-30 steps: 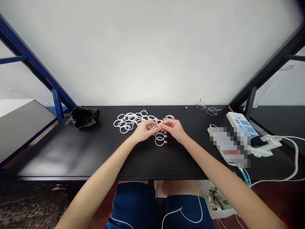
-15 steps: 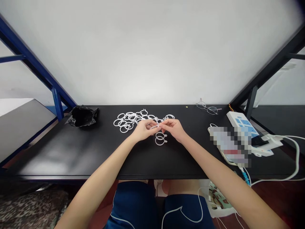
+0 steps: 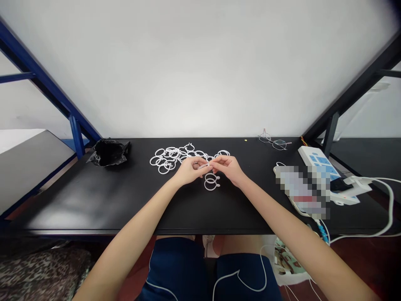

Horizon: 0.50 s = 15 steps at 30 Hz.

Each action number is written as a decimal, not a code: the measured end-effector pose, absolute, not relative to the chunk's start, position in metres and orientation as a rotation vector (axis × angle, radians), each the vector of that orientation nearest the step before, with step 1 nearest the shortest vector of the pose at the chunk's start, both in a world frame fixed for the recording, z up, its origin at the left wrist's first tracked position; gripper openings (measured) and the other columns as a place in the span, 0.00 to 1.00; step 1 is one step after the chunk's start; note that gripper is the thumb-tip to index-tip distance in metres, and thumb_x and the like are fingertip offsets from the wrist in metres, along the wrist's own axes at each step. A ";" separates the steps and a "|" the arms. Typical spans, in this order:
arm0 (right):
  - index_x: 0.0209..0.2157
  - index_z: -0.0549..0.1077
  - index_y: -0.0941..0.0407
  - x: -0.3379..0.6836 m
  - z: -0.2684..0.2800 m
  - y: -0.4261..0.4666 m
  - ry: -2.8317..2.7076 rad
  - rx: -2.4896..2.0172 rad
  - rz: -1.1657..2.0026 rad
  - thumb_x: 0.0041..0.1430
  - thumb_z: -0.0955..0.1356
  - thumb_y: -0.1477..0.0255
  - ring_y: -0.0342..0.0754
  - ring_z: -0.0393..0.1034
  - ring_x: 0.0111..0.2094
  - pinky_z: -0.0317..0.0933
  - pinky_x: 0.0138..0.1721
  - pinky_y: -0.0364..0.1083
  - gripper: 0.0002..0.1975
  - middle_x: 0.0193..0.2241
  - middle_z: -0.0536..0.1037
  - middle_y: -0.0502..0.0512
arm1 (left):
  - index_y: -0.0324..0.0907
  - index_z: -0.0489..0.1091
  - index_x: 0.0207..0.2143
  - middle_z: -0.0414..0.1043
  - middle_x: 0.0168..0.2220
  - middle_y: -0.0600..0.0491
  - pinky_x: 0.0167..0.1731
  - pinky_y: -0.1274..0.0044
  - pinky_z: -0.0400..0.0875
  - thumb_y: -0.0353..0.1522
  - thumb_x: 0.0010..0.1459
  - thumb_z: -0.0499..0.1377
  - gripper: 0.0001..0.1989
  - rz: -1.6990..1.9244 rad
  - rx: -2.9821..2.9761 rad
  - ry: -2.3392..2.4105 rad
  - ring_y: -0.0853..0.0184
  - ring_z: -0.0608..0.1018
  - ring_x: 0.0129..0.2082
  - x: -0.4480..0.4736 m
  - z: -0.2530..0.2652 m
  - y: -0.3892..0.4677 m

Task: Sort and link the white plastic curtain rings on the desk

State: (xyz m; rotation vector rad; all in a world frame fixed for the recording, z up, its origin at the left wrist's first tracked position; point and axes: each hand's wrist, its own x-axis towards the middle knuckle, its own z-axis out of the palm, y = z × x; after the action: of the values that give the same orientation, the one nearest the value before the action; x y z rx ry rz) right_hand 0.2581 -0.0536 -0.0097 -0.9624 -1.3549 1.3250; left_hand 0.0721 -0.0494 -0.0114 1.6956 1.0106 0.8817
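Both hands meet over the middle of the black table, fingertips pinched on a white curtain ring [image 3: 204, 166]. My left hand [image 3: 189, 170] grips its left side, and my right hand [image 3: 230, 168] pinches it at the right end. Fingers cover much of this ring. Just below them on the table lie two overlapping curtain rings [image 3: 205, 184], their small round tabs pointing right. Behind and to the left spreads a loose heap of white curtain rings [image 3: 163, 164], reaching rightward behind my hands, where it is partly hidden.
A crumpled black plastic bag [image 3: 110, 154] gapes at the left of the table [image 3: 94, 200]. Eyeglasses [image 3: 278, 144] lie at the back right. Nearer on the right are a blurred-out phone [image 3: 297, 192], a white power strip [image 3: 318, 161] and a looping white cable [image 3: 390, 205]. Slanted metal bars flank both sides.
Both hands stay in the same place, pinching the same ring. That ring appears turned slightly more edge-on; the other rings lie as before.
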 end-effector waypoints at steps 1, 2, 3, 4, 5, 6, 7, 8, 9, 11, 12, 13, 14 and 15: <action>0.26 0.78 0.57 0.259 -0.010 -0.053 -1.335 -0.964 1.333 0.40 0.77 0.61 0.41 0.69 0.22 0.68 0.27 0.43 0.15 0.22 0.77 0.51 | 0.37 0.73 0.35 0.70 0.20 0.55 0.22 0.80 0.69 0.45 0.51 0.64 0.19 0.882 1.696 1.005 0.72 0.72 0.19 0.072 -0.011 -0.050; 0.26 0.78 0.57 0.260 -0.009 -0.052 -1.308 -0.963 1.339 0.41 0.77 0.60 0.41 0.69 0.22 0.68 0.27 0.43 0.15 0.22 0.76 0.51 | 0.38 0.73 0.35 0.70 0.20 0.55 0.22 0.80 0.69 0.45 0.51 0.64 0.19 0.883 1.695 0.998 0.73 0.72 0.19 0.073 -0.012 -0.050; 0.26 0.78 0.57 0.261 -0.009 -0.051 -1.273 -0.961 1.341 0.42 0.76 0.60 0.41 0.69 0.23 0.68 0.27 0.43 0.15 0.22 0.77 0.51 | 0.38 0.73 0.35 0.70 0.21 0.55 0.21 0.80 0.69 0.45 0.51 0.64 0.19 0.883 1.693 0.988 0.73 0.71 0.19 0.073 -0.012 -0.050; 0.26 0.78 0.57 0.262 -0.009 -0.049 -1.234 -0.961 1.337 0.44 0.76 0.59 0.41 0.69 0.23 0.68 0.26 0.43 0.16 0.23 0.77 0.52 | 0.38 0.73 0.35 0.69 0.21 0.56 0.21 0.80 0.68 0.45 0.51 0.64 0.19 0.884 1.690 0.981 0.74 0.70 0.18 0.074 -0.012 -0.050; 0.26 0.77 0.57 0.263 -0.009 -0.048 -1.191 -0.964 1.327 0.45 0.75 0.58 0.41 0.69 0.23 0.68 0.26 0.42 0.16 0.24 0.77 0.53 | 0.38 0.73 0.35 0.69 0.21 0.56 0.20 0.81 0.67 0.45 0.50 0.64 0.19 0.885 1.693 0.981 0.74 0.69 0.18 0.074 -0.012 -0.051; 0.26 0.77 0.57 0.265 -0.008 -0.046 -1.148 -0.973 1.311 0.46 0.75 0.57 0.41 0.69 0.23 0.67 0.25 0.42 0.17 0.24 0.77 0.53 | 0.38 0.72 0.35 0.69 0.22 0.56 0.18 0.81 0.65 0.45 0.49 0.64 0.20 0.885 1.704 0.990 0.75 0.67 0.17 0.074 -0.012 -0.051; 0.26 0.77 0.57 0.266 -0.008 -0.045 -1.105 -0.988 1.294 0.46 0.75 0.57 0.41 0.68 0.22 0.67 0.24 0.41 0.17 0.24 0.77 0.54 | 0.38 0.73 0.35 0.69 0.23 0.56 0.17 0.82 0.62 0.46 0.49 0.65 0.20 0.880 1.723 1.005 0.77 0.65 0.16 0.075 -0.012 -0.051; 0.25 0.77 0.57 0.268 -0.008 -0.043 -1.064 -1.004 1.277 0.45 0.75 0.56 0.41 0.68 0.22 0.66 0.22 0.41 0.17 0.24 0.77 0.54 | 0.38 0.73 0.35 0.70 0.24 0.55 0.16 0.83 0.59 0.46 0.48 0.65 0.21 0.871 1.747 1.023 0.78 0.62 0.16 0.075 -0.012 -0.052; 0.25 0.76 0.57 0.269 -0.008 -0.042 -1.027 -1.017 1.263 0.45 0.75 0.56 0.41 0.67 0.21 0.65 0.21 0.41 0.17 0.23 0.77 0.53 | 0.38 0.73 0.35 0.71 0.27 0.55 0.15 0.83 0.56 0.47 0.48 0.65 0.21 0.854 1.777 1.040 0.79 0.60 0.15 0.075 -0.011 -0.053; 0.24 0.76 0.57 0.271 -0.009 -0.040 -0.975 -1.030 1.244 0.44 0.75 0.57 0.40 0.67 0.21 0.64 0.20 0.40 0.17 0.23 0.76 0.53 | 0.38 0.74 0.35 0.73 0.31 0.53 0.14 0.82 0.53 0.47 0.48 0.64 0.21 0.815 1.836 1.057 0.80 0.58 0.15 0.075 -0.009 -0.055; 0.24 0.76 0.57 0.272 -0.009 -0.039 -0.960 -1.032 1.240 0.44 0.75 0.58 0.40 0.67 0.20 0.63 0.20 0.40 0.17 0.23 0.76 0.53 | 0.38 0.74 0.36 0.74 0.33 0.52 0.15 0.82 0.53 0.48 0.48 0.64 0.22 0.795 1.861 1.056 0.80 0.58 0.15 0.075 -0.008 -0.056; 0.24 0.75 0.57 0.273 -0.010 -0.039 -0.951 -1.035 1.238 0.44 0.75 0.58 0.40 0.67 0.20 0.63 0.19 0.40 0.16 0.23 0.76 0.53 | 0.39 0.74 0.36 0.74 0.35 0.52 0.15 0.82 0.54 0.48 0.49 0.64 0.22 0.775 1.884 1.051 0.80 0.58 0.15 0.076 -0.008 -0.057; 0.24 0.75 0.57 0.273 -0.010 -0.038 -0.946 -1.039 1.235 0.44 0.75 0.59 0.40 0.66 0.20 0.63 0.19 0.41 0.16 0.23 0.76 0.52 | 0.39 0.74 0.38 0.75 0.36 0.51 0.16 0.81 0.55 0.47 0.49 0.63 0.22 0.756 1.906 1.046 0.80 0.59 0.15 0.076 -0.007 -0.058; 0.25 0.75 0.57 0.274 -0.011 -0.038 -0.945 -1.045 1.230 0.44 0.75 0.59 0.40 0.66 0.20 0.63 0.19 0.41 0.16 0.23 0.76 0.52 | 0.39 0.74 0.39 0.75 0.36 0.51 0.16 0.81 0.56 0.47 0.49 0.63 0.22 0.737 1.929 1.041 0.80 0.60 0.15 0.076 -0.007 -0.058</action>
State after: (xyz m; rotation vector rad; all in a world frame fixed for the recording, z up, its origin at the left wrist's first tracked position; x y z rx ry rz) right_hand 0.2735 -0.0377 -0.0108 -1.0455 -0.9447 1.2304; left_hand 0.0758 -0.0579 -0.0073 1.9287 1.0407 0.7375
